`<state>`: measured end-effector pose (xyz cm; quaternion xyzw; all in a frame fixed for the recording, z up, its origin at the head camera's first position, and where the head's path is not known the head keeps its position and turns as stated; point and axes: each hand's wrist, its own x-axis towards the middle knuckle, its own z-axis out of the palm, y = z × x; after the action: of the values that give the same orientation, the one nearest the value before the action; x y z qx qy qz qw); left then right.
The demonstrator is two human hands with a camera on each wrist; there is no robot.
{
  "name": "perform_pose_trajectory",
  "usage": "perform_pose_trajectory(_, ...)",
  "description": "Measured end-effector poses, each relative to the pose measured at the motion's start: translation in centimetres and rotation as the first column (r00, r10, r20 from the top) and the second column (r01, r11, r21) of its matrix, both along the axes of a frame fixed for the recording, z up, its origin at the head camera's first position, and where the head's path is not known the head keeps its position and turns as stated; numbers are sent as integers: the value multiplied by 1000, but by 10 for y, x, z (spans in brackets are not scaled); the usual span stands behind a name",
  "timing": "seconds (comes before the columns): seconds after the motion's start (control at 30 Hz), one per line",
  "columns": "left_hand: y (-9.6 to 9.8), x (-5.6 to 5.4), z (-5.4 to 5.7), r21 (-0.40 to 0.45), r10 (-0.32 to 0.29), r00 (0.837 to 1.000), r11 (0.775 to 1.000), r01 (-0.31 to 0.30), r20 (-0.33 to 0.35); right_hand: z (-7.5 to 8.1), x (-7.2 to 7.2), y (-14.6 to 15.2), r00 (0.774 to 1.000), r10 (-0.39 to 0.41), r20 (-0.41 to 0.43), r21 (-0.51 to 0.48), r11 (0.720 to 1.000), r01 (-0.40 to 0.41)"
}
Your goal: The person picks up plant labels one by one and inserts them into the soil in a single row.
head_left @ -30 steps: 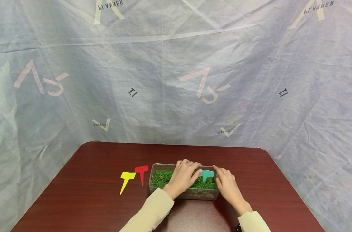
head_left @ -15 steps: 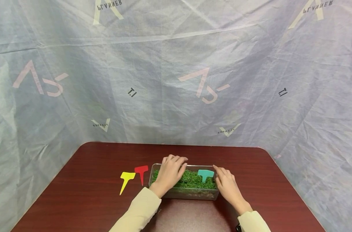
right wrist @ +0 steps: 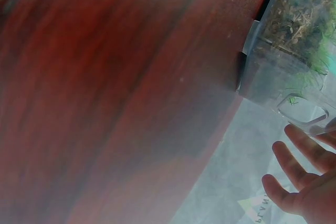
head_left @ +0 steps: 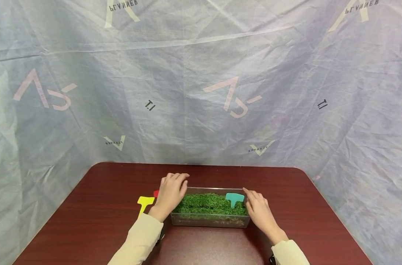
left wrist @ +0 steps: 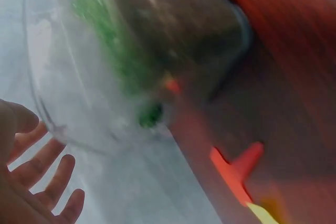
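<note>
A grey cloth (head_left: 187, 88) hangs beyond your dark red table (head_left: 217, 246). On the table sits the clear box (head_left: 209, 221), with green grass (head_left: 204, 202) inside. Your right hand (head_left: 261, 212) is at its right end, fingers apart; your left hand (head_left: 169, 194) is over its left end, fingers parted, holding nothing. The teal tag (head_left: 234, 198) stands in the grass at right; the yellow tag (head_left: 145, 200) and red tag (left wrist: 232, 178) lie left of the box.

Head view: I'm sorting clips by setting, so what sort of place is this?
Probably a staged indoor recording booth: a wrinkled grey fabric backdrop with repeated printed lettering surrounds the back and sides of a dark red table, which holds just a clear box of grass and T-shaped markers.
</note>
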<state>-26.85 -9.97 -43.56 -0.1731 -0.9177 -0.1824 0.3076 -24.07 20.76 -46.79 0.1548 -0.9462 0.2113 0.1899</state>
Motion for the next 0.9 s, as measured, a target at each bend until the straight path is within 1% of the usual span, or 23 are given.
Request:
perform_pose_trajectory(0.1,-11,-2,-4,20,17,1000,1000,-17,-6,1,0,0,1000,1,-3,0,1000,-1)
perform_pose_trajectory(0.2,-22,-4,-11,33,43,999,999,-42,-22,1,0,0,1000,0,1,0,1000,0)
perform_pose_trajectory(0.23,-26,-5,-14,28,56,998,998,-56,-27,1,0,0,1000,0,2,-1,1000,0)
perform_pose_trajectory(0.3,-32,-6,-19,18,83,996,996,-83,-14,0,0,0,1000,0,3,-1,1000,0)
perform_pose_trajectory(0.37,-38,-7,-24,1,110,994,994,-110,18,0,0,0,1000,-1,1,-1,1000,1)
perform_pose_trajectory(0.47,-46,-8,-30,-21,141,985,990,-140,99,-1,0,0,1000,-4,-1,-1,1000,4)
perform_pose_trajectory(0.53,-50,-7,-34,-39,157,976,988,-153,154,-1,0,0,1000,-6,4,-4,1000,6)
perform_pose_trajectory(0.63,-54,-7,-37,-59,173,957,985,-164,232,-1,0,0,1000,-5,15,-9,1000,5)
perform_pose_trajectory(0.77,-59,-8,-39,-84,198,934,980,-181,299,-2,0,0,1000,-5,26,-12,1000,5)
perform_pose_trajectory(0.9,-62,-10,-41,-107,224,919,974,-200,323,-1,0,0,1000,-7,27,-14,1000,8)
